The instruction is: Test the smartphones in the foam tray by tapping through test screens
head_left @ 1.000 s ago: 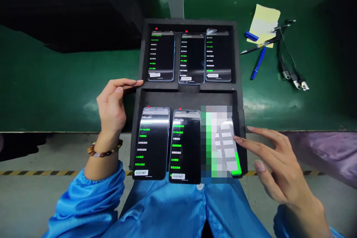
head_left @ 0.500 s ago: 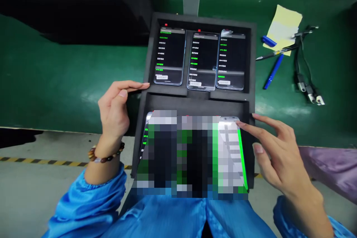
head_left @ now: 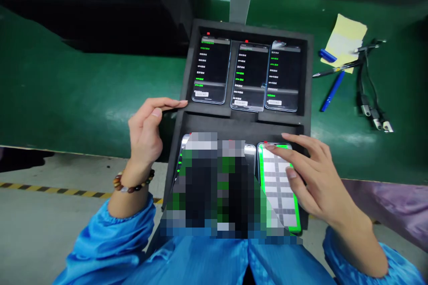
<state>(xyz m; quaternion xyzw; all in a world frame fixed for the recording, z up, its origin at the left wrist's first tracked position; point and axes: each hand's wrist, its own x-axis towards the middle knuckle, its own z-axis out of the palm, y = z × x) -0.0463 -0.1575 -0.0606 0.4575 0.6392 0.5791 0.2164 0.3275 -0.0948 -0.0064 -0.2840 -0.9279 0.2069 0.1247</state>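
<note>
A black foam tray [head_left: 306, 84] holds two rows of smartphones. My left hand [head_left: 147, 129] rests its outstretched fingertips against the tray's left edge and holds nothing. Over the near-right smartphone [head_left: 279, 187], my right hand [head_left: 314, 173] is spread, its index fingertip at the top left of the screen. That screen shows a white and grey grid with green bands along its edges. In the far row, the left phone [head_left: 210, 71], middle phone [head_left: 249, 78] and right phone [head_left: 282, 75] show dark lists with white and green lines. Blurred blocks cover much of the near row.
Right of the tray on the green table [head_left: 100, 89] are yellow paper [head_left: 349, 35], a blue pen [head_left: 332, 91], a black pen [head_left: 334, 71] and short black cables [head_left: 374, 93]. A large dark box [head_left: 110, 9] stands at the back left. Someone's purple sleeve [head_left: 394, 200] shows at right.
My right index finger has slid left across the top of the near-right phone, and green now shows along its top edge. My left hand stays at the tray edge; the view has shifted slightly.
</note>
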